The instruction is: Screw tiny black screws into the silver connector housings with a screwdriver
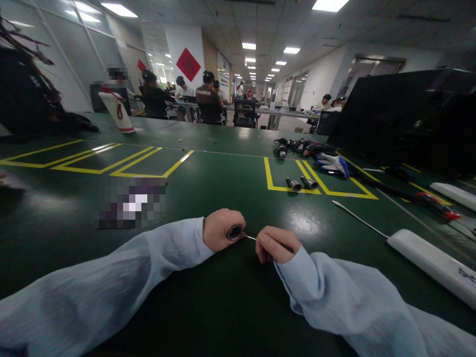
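Note:
My left hand point(222, 229) is curled in a fist around a small dark cylindrical part point(234, 232) whose round end faces the camera. My right hand point(275, 244) is closed in a pinch on a thin metal tool point(251, 237) whose tip reaches into the cylinder's end. Both hands rest on the dark green table point(238, 188), close to its near edge, with pale blue sleeves covering both forearms.
Two small metal cylinders point(302, 183) lie in a yellow-taped box ahead. Further back lie several dark parts point(297, 146) and a blue-white glove point(334, 163). A white-handled tool point(427, 255) and a red-handled tool point(439, 208) lie at right. People sit at far tables.

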{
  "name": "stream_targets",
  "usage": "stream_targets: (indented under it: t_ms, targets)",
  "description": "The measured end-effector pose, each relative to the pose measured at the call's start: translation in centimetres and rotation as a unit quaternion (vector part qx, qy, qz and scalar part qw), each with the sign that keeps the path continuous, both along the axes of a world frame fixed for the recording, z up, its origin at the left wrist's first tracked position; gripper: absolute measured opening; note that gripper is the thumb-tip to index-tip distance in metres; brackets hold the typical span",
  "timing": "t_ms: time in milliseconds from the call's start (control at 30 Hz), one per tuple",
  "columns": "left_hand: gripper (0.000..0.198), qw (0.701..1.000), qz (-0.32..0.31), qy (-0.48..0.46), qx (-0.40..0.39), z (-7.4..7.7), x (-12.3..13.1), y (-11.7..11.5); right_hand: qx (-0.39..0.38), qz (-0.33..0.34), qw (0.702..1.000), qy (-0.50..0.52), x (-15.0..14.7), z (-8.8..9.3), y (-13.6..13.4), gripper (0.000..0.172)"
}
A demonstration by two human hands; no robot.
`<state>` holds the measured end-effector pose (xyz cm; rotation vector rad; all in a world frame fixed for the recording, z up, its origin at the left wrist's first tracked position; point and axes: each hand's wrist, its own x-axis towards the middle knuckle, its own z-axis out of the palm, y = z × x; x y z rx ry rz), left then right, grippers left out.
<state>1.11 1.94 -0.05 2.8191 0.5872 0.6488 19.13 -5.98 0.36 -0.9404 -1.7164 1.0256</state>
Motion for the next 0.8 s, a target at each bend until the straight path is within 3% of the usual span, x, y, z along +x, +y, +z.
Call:
stream_targets:
  t_ms: [100,200,267,367,600,700,800]
  targets:
    - [0.015,1.000,-0.011,-0.021,-0.020,0.1,0.0,0.0,-0.144,0.054,0.980,0.125,0.3,-0.4,1.0,0.035]
    - [0.016,0.996,0.002,-0.062,-0.059,0.2,0.0,-0.1,-0.214,0.101,0.941,0.242,0.3,-1.0,1.8,0.029]
    - [0.018,0.994,0.012,-0.081,-0.077,0.3,0.0,-0.2,-0.220,0.121,0.925,0.283,0.2,-1.3,2.1,0.027]
    - [0.020,0.991,0.027,-0.099,-0.089,0.3,0.0,-0.2,-0.206,0.121,0.926,0.292,0.2,-1.4,2.0,0.028]
    - [0.017,0.991,0.077,-0.089,-0.058,0.3,0.0,-0.3,-0.097,0.000,0.987,0.132,-0.4,-0.5,0.2,0.034]
    - [0.019,0.992,0.078,-0.090,-0.042,0.3,0.0,-0.4,-0.103,0.016,0.985,0.138,-0.8,-0.9,0.0,0.034]
    - [0.020,0.990,0.076,-0.113,-0.044,0.3,0.0,-0.4,-0.151,0.073,0.960,0.226,-0.9,-1.5,0.6,0.030]
